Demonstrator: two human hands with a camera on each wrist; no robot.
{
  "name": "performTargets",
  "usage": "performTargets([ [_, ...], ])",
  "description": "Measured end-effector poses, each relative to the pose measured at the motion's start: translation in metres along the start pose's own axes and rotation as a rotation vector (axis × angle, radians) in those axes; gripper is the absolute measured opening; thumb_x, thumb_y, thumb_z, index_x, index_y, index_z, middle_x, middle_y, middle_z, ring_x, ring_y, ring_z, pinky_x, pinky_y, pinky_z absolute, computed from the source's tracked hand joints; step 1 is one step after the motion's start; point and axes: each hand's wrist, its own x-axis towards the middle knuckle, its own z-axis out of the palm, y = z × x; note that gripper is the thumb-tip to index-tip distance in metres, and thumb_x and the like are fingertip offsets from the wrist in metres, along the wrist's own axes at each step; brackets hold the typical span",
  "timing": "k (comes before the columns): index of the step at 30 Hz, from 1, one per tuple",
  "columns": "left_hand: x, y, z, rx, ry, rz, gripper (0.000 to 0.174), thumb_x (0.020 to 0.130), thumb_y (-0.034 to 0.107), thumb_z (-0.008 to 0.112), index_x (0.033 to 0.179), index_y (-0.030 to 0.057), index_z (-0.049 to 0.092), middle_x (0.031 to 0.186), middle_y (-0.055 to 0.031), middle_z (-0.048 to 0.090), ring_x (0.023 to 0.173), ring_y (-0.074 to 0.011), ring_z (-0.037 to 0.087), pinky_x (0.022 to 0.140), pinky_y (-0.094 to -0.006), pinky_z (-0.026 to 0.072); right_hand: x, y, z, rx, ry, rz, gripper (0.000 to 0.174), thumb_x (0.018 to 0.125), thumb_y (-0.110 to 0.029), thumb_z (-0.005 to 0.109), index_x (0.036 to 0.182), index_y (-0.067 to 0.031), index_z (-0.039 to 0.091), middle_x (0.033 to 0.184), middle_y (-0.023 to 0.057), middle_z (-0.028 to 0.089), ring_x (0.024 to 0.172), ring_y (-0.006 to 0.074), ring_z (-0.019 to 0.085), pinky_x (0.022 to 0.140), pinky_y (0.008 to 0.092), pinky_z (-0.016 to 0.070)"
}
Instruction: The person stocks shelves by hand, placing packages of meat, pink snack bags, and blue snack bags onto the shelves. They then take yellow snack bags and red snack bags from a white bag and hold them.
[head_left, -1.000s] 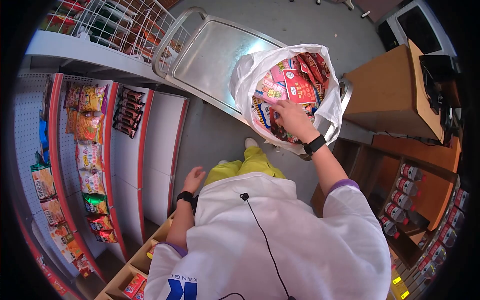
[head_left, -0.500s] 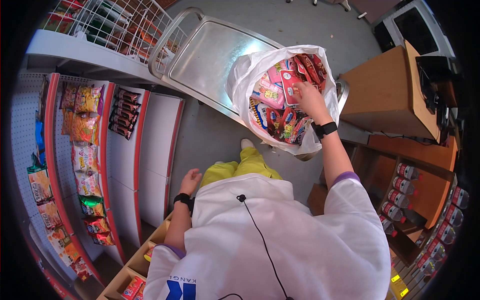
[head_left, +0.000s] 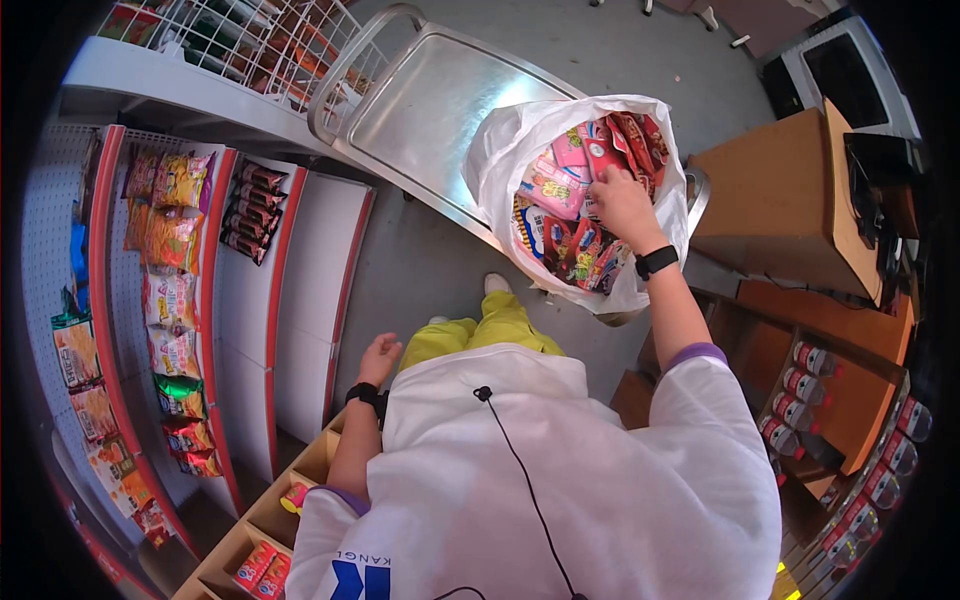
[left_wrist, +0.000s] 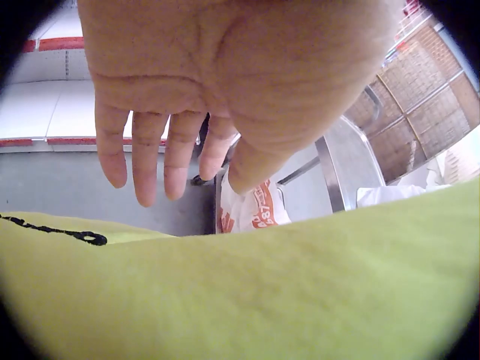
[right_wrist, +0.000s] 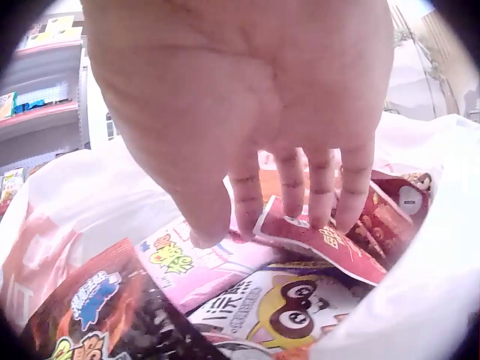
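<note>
My right hand (head_left: 622, 208) reaches into a white plastic bag (head_left: 490, 150) filled with snack packets. Its fingertips touch a red packet (right_wrist: 330, 244), which sits tilted among the others; the thumb stands apart from it. Under the thumb lies a pink packet (right_wrist: 217, 262). Nearer the camera in the right wrist view are a packet with a cartoon face (right_wrist: 292, 307) and a dark red and black packet (right_wrist: 112, 307). My left hand (head_left: 380, 354) hangs beside the yellow-green trousers (left_wrist: 247, 292), holding nothing, its fingers loosely extended.
The bag stands on a metal cart (head_left: 440, 90). Shelves with hanging snack bags (head_left: 172, 300) line the left, below a wire basket (head_left: 270, 50). A wooden cabinet (head_left: 770, 190) and racks of bottles (head_left: 800, 395) are at the right. A divided wooden box (head_left: 270, 510) sits low left.
My right hand moved from the bag's near side toward the red packet, which went from lying flat to tilted. My left hand stays by the trousers.
</note>
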Motion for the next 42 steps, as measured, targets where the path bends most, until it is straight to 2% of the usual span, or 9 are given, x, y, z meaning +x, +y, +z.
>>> performTargets([
  [9,0.002,-0.004,0.001,0.024,0.032,0.002,0.039,0.083,0.025,0.061,0.117,0.0068,0.054,0.099,-0.0127,0.062,0.092,-0.0214,0.06,0.081,-0.0318,0.0457,0.001,0.042,-0.012,0.072,0.215,0.289,0.024,0.076,-0.002,0.055,0.099,-0.009,0.051,0.097,0.0134,0.053,0.09,0.0342,0.056,0.072,0.0431,0.0483],
  [14,-0.003,0.002,0.002,0.037,0.035,0.012,0.039,0.083,0.025,0.06,0.117,0.0076,0.054,0.099,-0.0121,0.062,0.091,-0.0215,0.06,0.082,-0.032,0.0458,0.004,0.051,-0.014,0.094,0.238,0.382,0.026,0.076,-0.004,0.06,0.1,-0.0107,0.053,0.096,0.0132,0.054,0.087,0.0356,0.057,0.072,0.0425,0.0476],
  [19,-0.003,-0.002,0.001,0.064,0.022,-0.004,0.04,0.083,0.026,0.06,0.117,0.0074,0.053,0.101,-0.0125,0.062,0.093,-0.0218,0.06,0.082,-0.0321,0.0459,0.008,0.049,-0.008,0.239,0.281,0.267,0.029,0.076,-0.007,0.061,0.104,-0.0105,0.057,0.099,0.0136,0.053,0.089,0.033,0.058,0.074,0.0416,0.0483],
  [26,-0.011,0.002,0.001,0.089,0.033,-0.005,0.042,0.082,0.027,0.06,0.118,0.0072,0.053,0.102,-0.0129,0.062,0.094,-0.0228,0.06,0.083,-0.0326,0.0461,0.015,0.035,-0.003,0.233,0.208,0.333,0.038,0.074,-0.008,0.064,0.11,-0.0116,0.056,0.101,0.0137,0.052,0.094,0.0323,0.056,0.079,0.0403,0.0468],
  [34,-0.011,-0.006,0.002,0.076,0.053,-0.004,0.041,0.082,0.027,0.06,0.118,0.007,0.053,0.101,-0.0131,0.062,0.092,-0.023,0.06,0.082,-0.0325,0.0464,0.017,0.009,0.006,0.27,0.154,0.173,0.041,0.07,-0.007,0.067,0.109,-0.0066,0.055,0.102,0.0146,0.053,0.094,0.032,0.055,0.081,0.0392,0.0459],
  [36,-0.009,-0.009,0.002,0.071,0.054,0.002,0.041,0.082,0.027,0.06,0.118,0.0071,0.053,0.101,-0.013,0.062,0.092,-0.0229,0.06,0.082,-0.0325,0.0464,0.02,-0.005,0.01,0.144,0.265,-0.016,0.045,0.068,-0.007,0.068,0.11,-0.0052,0.054,0.103,0.0127,0.053,0.098,0.0307,0.052,0.085,0.0366,0.0443],
  [38,-0.006,-0.013,0.003,0.05,0.049,-0.014,0.041,0.082,0.027,0.06,0.118,0.0073,0.053,0.101,-0.0128,0.062,0.093,-0.0228,0.06,0.082,-0.0327,0.0464,0.025,-0.022,0.012,0.173,0.169,-0.013,0.053,0.066,-0.012,0.072,0.115,-0.0064,0.051,0.115,0.0129,0.05,0.11,0.0313,0.047,0.091,0.0384,0.0406],
  [40,-0.006,-0.01,0.003,0.082,0.046,-0.006,0.041,0.082,0.027,0.06,0.118,0.0074,0.053,0.101,-0.0127,0.062,0.093,-0.0229,0.06,0.082,-0.0326,0.0464,0.031,-0.04,0.021,0.065,0.272,0.004,0.065,0.065,-0.019,0.074,0.122,-0.0084,0.046,0.127,0.0132,0.043,0.121,0.0328,0.038,0.096,0.049,0.0351],
  [42,-0.005,-0.009,0.003,0.114,0.044,0.003,0.041,0.082,0.027,0.06,0.118,0.0075,0.053,0.101,-0.0127,0.062,0.093,-0.0229,0.06,0.082,-0.0326,0.0464,0.037,-0.058,0.029,0.025,0.186,0.044,0.07,0.064,-0.021,0.075,0.125,-0.0102,0.043,0.132,0.0109,0.039,0.126,0.0328,0.032,0.097,0.0551,0.03],
])
